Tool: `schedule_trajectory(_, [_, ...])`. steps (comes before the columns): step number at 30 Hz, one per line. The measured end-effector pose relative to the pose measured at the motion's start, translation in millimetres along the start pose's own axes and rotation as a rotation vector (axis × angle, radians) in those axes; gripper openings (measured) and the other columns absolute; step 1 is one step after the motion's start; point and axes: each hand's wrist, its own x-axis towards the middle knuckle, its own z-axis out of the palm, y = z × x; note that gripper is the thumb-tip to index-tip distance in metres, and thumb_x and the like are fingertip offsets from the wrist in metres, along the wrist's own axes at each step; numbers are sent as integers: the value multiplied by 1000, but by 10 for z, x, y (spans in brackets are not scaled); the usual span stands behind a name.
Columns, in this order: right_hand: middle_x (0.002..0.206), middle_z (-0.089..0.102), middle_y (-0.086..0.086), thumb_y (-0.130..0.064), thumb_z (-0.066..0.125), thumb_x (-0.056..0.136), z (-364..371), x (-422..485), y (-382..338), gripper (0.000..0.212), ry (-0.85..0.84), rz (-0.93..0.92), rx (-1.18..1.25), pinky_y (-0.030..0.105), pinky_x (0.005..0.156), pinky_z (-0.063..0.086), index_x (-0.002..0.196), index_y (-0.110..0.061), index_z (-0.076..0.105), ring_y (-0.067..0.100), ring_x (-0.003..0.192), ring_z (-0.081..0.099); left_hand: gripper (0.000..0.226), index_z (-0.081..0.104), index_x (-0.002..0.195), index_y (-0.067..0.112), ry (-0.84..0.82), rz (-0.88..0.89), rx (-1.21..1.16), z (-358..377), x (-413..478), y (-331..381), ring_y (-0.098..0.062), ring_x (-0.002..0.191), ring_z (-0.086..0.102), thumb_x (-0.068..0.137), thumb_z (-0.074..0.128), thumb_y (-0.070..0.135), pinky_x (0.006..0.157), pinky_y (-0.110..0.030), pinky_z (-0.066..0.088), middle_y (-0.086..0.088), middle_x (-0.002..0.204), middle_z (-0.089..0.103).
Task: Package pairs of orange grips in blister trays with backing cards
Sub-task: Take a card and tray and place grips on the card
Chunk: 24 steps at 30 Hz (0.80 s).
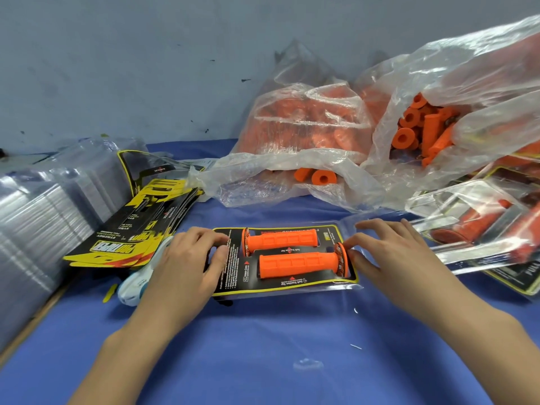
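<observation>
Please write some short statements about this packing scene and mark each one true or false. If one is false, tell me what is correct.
1. Two orange grips lie side by side in the package. True.
2. The left hand holds a loose grip. False: its fingers press on the package's left end.
3. The right hand touches the package's right end. True.
4. The cloth is red. False: it is blue.
5. The spare backing cards lie right of the package. False: left.

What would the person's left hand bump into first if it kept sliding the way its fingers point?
Probably the flared end of the farther orange rubber grip in the clear blister pack, since the left hand points right across the black-and-yellow backing card. Depth is uncertain; its fingertips may already touch the plastic.
</observation>
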Motion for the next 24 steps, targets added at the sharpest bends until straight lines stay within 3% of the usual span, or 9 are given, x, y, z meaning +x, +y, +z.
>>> schedule_trajectory(3, [139, 52, 0, -39, 50, 97, 0, -3, -11, 27, 5, 9, -1, 47, 114, 25, 119, -34, 65, 29, 127, 46, 28, 68, 114, 23, -15, -47, -12, 12, -3, 2, -19, 114, 49, 98, 53, 40, 100, -37, 40, 6, 121, 58])
schedule_trajectory(8, [136, 54, 2, -36, 54, 96, 4, -3, -11, 25, 8, 19, 10, 49, 112, 28, 116, -32, 67, 34, 124, 48, 63, 59, 132, 33, -165, -14, 94, 42, -34, 56, -15, 134, 34, 86, 36, 67, 112, -39, 30, 8, 145, 46])
schedule_trajectory(11, [140, 51, 0, -40, 51, 96, 2, -11, 3, 28, -4, 16, -7, 47, 114, 25, 120, -36, 65, 32, 126, 46, 61, 55, 136, 35, -203, 2, 141, 48, -34, 15, -15, 139, 28, 90, 37, 70, 113, -38, 26, 6, 150, 40])
schedule_trajectory(19, [141, 50, -1, -41, 50, 97, -9, 0, -9, 29, -2, 5, 1, 47, 114, 25, 121, -35, 64, 31, 128, 44, 48, 60, 129, 33, -210, -61, 116, 10, -14, -53, -18, 135, 34, 94, 39, 59, 111, -40, 32, 3, 145, 45])
schedule_trajectory(24, [141, 49, -3, -41, 46, 98, -25, -18, -17, 28, 5, -1, 0, 44, 114, 24, 121, -37, 63, 29, 127, 44, 27, 66, 116, 14, -10, -104, 10, 0, 30, -58, -30, 109, 55, 102, 47, 27, 97, -42, 41, -7, 116, 62])
